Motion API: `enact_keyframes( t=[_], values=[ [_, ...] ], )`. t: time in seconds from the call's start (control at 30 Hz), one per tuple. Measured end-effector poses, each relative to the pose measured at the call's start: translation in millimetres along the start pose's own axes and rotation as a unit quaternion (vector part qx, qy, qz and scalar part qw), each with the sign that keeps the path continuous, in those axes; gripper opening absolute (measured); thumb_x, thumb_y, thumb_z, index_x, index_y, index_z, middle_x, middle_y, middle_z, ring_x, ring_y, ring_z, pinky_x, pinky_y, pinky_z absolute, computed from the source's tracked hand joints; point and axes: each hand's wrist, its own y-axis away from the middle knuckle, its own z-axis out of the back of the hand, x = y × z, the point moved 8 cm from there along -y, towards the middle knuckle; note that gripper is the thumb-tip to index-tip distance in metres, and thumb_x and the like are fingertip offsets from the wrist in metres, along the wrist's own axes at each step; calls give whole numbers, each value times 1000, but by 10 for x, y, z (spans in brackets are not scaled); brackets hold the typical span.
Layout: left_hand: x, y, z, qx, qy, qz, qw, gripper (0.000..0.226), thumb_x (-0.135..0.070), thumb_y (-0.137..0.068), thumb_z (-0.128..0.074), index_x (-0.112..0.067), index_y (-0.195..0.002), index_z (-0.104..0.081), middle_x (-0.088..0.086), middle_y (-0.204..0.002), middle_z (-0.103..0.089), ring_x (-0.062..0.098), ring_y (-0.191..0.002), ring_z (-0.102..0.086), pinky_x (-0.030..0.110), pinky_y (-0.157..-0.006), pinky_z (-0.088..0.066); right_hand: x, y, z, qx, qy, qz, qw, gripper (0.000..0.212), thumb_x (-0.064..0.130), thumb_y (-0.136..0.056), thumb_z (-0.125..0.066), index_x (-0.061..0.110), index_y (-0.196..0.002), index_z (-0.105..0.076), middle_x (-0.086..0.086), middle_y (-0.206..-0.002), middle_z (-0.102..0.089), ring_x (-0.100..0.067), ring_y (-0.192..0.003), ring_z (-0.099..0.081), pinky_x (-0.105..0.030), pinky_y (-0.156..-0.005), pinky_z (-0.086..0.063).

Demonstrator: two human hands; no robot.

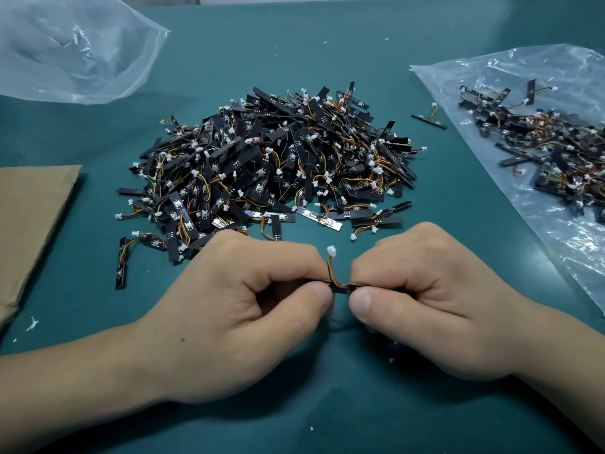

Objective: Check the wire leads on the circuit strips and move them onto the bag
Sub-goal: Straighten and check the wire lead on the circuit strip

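Teal table [327, 47] seen from the head camera, with a large heap of circuit strips [271, 158] at its centre. Just in front of the heap, the left hand [235, 309] and the right hand [435, 299] each pinch 1 end of the held strip [342, 287] between thumb and curled forefinger, so both hands are closed on it. The strip lies level, its long axis running left to right between the 2 thumbs. Its wire lead [332, 270] rises from the exposed middle and ends in a white connector [331, 250] pointing up. The bag [491, 73], clear plastic, lies flat at the right edge and carries a smaller heap of sorted strips [550, 152]. It lies to the right of and beyond the held strip, so the right hand is the nearer; the left would have to reach across. Judged step: the lead is under inspection and the transfer is not yet begun. 1 stray strip [429, 121] lies on the table between heap and bag. A second bag [72, 50] sits at upper left, and brown cardboard [29, 224] at the left edge.
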Motion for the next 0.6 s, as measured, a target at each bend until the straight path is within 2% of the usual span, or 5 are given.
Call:
enact_keyframes(
  t=[0.1, 0.2, 0.4, 0.5, 0.6],
  values=[
    [-27, 1, -15, -3, 2, -6, 1000, 28, -33, -88, -56, -8, -83, -69, -24, -63, -52, -10, -62, -51, 4, -64, -38, 2, 2, 0, 1, 1, 2, 1000, 40, 24, -98, -50, 10, -61, -49, -1, -54, -39, -20, -52, -40, -38, -52, -36],
    [-74, 4, -41, 11, -50, -27, 998, 39, -38, -89, -48, -7, -79, -70, -23, -63, -48, -9, -62, -46, 8, -64, -35, 16, 10, -2, 4, 12, 5, 1000, 38, 25, -97, -49, 10, -62, -52, -1, -54, -42, -20, -53, -43, -39, -53, -38],
    [-80, -13, -24, 4, -39, -15, 999, 40, -38, -87, -48, -6, -80, -70, -24, -62, -48, -11, -61, -47, 3, -64, -35, -2, -1, 5, 16, 1, -8, 1000, 34, 25, -92, -46, 7, -65, -56, -3, -55, -44, -26, -54, -46, -44, -53, -39],
    [-62, 6, -35, 6, 6, 7, 1000, 36, -36, -84, -55, -4, -79, -69, -22, -60, -51, -9, -59, -50, 3, -62, -37, 21, -1, 4, 8, 15, 5, 1000, 34, 22, -92, -46, 5, -63, -54, -5, -54, -43, -25, -54, -44, -43, -54, -39],
    [6, 41, -41, -1, 61, 42, 997, 27, -21, -78, -61, 4, -74, -68, -18, -55, -52, -6, -54, -50, 4, -58, -36, 35, -2, -10, 17, 19, 8, 1000, 34, 22, -90, -47, 4, -62, -53, -4, -54, -42, -26, -54, -43, -44, -53, -38]
  ],
)
